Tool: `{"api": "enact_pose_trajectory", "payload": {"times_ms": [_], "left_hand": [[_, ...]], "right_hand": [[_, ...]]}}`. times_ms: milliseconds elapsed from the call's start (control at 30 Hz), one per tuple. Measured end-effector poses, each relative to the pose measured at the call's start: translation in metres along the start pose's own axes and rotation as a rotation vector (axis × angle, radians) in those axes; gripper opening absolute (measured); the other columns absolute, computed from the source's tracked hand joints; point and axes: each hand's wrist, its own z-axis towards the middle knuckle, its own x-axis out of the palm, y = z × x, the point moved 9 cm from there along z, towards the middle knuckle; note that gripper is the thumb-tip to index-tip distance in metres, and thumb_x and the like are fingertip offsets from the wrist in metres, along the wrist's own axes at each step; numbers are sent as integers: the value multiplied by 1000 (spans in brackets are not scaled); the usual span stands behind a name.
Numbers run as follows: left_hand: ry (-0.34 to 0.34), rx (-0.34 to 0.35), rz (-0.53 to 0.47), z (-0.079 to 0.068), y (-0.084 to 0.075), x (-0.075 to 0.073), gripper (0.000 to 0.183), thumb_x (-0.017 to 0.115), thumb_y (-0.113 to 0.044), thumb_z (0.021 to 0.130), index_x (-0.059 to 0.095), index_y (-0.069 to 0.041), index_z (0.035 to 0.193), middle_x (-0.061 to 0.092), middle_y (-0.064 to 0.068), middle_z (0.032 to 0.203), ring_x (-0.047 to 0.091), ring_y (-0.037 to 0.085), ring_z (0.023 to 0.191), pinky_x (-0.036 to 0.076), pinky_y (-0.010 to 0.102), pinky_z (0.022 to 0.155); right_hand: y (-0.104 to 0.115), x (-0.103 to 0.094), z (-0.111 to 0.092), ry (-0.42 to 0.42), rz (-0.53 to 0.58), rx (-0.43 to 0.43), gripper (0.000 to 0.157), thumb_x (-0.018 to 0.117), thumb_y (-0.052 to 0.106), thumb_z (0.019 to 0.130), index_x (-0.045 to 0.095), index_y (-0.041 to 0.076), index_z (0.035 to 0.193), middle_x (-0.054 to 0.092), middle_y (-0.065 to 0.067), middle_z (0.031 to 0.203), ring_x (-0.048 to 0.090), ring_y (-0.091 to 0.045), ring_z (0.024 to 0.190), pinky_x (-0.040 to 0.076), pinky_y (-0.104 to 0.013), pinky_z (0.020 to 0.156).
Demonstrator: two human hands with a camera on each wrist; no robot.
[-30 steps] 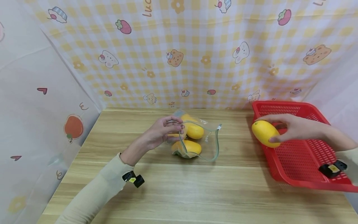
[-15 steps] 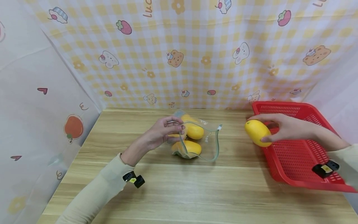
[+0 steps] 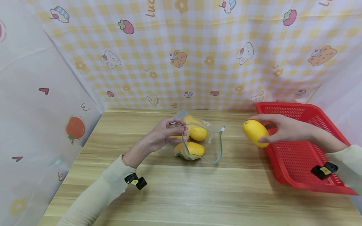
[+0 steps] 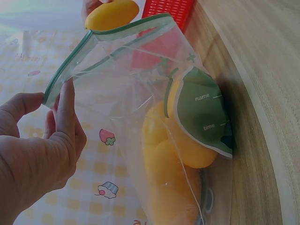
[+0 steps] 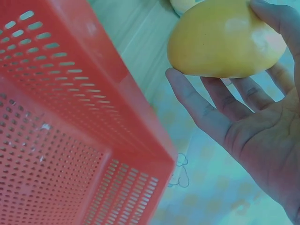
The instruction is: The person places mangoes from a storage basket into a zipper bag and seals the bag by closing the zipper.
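Observation:
My left hand [image 3: 167,133] pinches the green-edged mouth of a clear zip bag [image 4: 117,89] between thumb and fingers, keeping it spread. Inside the bag lie several yellow mangoes [image 3: 195,149], seen through the plastic; a green label with "name" and "time" covers part of them in the left wrist view. My right hand [image 3: 285,127] grips another yellow mango [image 3: 255,133] by thumb and fingertips, held up at the left rim of a red basket [image 3: 278,166]. In the right wrist view this mango [image 5: 225,40] fills the space between thumb and fingers.
The perforated red basket stands at the right of the wooden table [image 3: 181,194], its long side sloping toward the front. A checked yellow-and-white cloth [image 3: 158,40] hangs behind the table, and pale printed sheets [image 3: 34,110] flank it.
My right hand has moved left with the mango, from over the basket's edge toward the bag. The left hand and the bag have stayed in place.

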Motion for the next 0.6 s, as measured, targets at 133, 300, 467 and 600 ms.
{"api": "enact_pose_trajectory", "payload": {"times_ms": [133, 300, 467, 600], "left_hand": [[1, 1, 0, 0, 0, 1, 18, 59, 6, 99, 58, 1, 117, 61, 22, 115, 68, 22, 91, 61, 37, 79], [2, -2, 0, 0, 0, 1, 19, 59, 5, 99, 57, 1, 118, 63, 19, 112, 68, 22, 91, 62, 36, 79], [0, -6, 7, 0, 0, 2, 20, 60, 4, 99, 57, 1, 119, 61, 22, 116, 68, 22, 92, 62, 36, 79], [-1, -6, 11, 0, 0, 2, 20, 61, 3, 99, 57, 0, 119, 60, 25, 119, 68, 23, 93, 62, 36, 78]], "right_hand": [[4, 3, 5, 0, 20, -15, 67, 84, 14, 87, 52, 14, 146, 60, -6, 127, 63, -25, 102, 59, -34, 83], [12, 8, 13, -4, 2, -32, 66, 84, 16, 87, 53, 15, 146, 62, -2, 125, 63, -24, 102, 59, -34, 83], [23, 13, 19, -6, -17, -54, 65, 84, 19, 87, 54, 16, 145, 63, 0, 124, 62, -23, 103, 59, -34, 85], [32, 20, 25, 5, -15, -77, 65, 84, 19, 87, 54, 15, 145, 63, 0, 124, 63, -23, 101, 60, -35, 83]]}}
